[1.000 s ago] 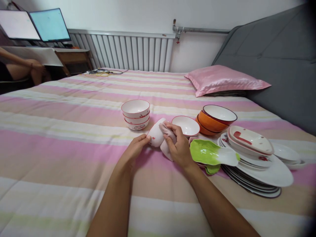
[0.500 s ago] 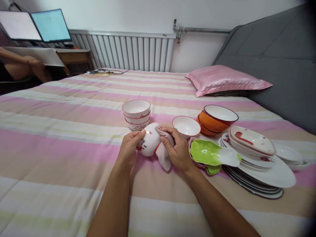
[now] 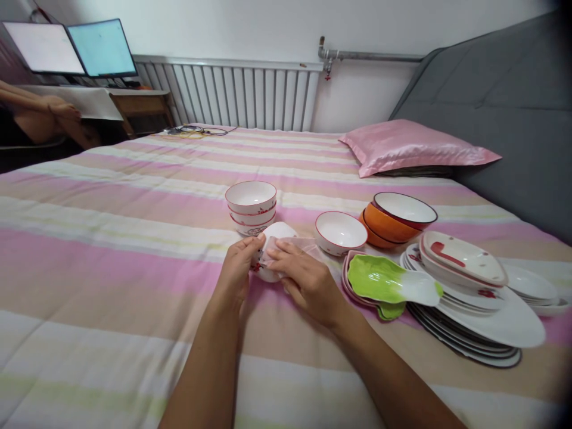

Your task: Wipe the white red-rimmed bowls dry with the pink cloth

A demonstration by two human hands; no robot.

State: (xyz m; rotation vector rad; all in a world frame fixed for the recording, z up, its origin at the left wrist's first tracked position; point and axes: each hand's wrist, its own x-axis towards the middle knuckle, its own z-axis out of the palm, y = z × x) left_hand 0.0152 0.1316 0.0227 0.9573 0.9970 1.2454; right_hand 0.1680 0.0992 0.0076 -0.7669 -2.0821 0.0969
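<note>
My left hand [image 3: 241, 265] grips a white bowl [image 3: 280, 230] with small red and black prints, its outer side turned up toward me. Pressed over that side is a thin pale pink cloth [image 3: 308, 245], held under the fingers of my right hand [image 3: 304, 277]. The bowl's rim is hidden behind my hands. Just beyond it stands a stack of red-rimmed bowls [image 3: 251, 195]. To the right, a single red-rimmed bowl [image 3: 342, 231] sits upright on the bedspread.
Orange bowls [image 3: 388, 225] are stacked at the right. Nearer lie a green leaf-shaped dish [image 3: 375, 277] and piled plates [image 3: 518, 319] topped by oval dishes [image 3: 465, 256]. A pink pillow [image 3: 415, 146] rests by the grey headboard [image 3: 504, 95]. Another person's hand [image 3: 62, 107] shows at far left.
My right hand has slid up and left across the bowl's outside, its fingers flatter now. The cloth that hung below is spread over the bowl. My left hand keeps its hold.
</note>
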